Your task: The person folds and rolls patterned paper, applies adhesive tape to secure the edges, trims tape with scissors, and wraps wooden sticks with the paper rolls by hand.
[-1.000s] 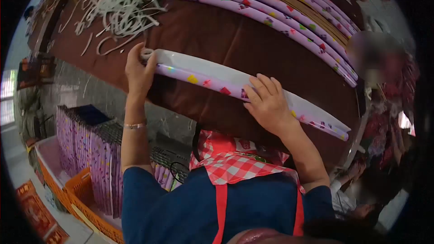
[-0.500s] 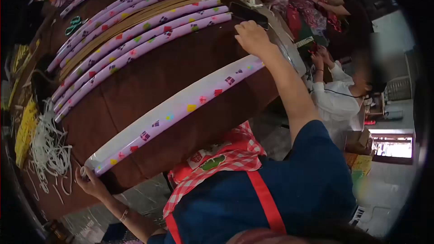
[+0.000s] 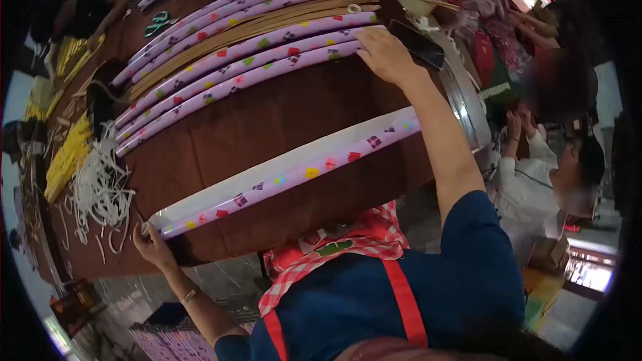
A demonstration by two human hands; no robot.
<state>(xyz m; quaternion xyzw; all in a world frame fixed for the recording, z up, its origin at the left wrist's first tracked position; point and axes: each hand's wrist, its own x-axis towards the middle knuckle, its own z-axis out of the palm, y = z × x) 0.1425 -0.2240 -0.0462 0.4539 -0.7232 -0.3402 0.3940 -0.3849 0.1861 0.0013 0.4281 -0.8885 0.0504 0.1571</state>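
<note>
1. My left fingers (image 3: 139,234) curl narrowly at the near end of the purple sheet (image 3: 311,172) on the desk (image 3: 267,117); grip unclear.
2. My right fingers (image 3: 369,39) bend at the patterned rolls (image 3: 267,71); grip unclear.
3. My right forearm (image 3: 443,130) hides the sheet's far end.

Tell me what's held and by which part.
The left hand pinches a small white object, which part unclear; whether the right hand grips a purple tube cannot be told.

- We wear a dark blue, short-sleeved shirt (image 3: 461,281).
- Our apron (image 3: 368,246) is red-and-white checked, with a green patch (image 3: 333,249).
- Its straps (image 3: 404,304) are red.
- Our bracelet (image 3: 189,295) is thin.
</note>
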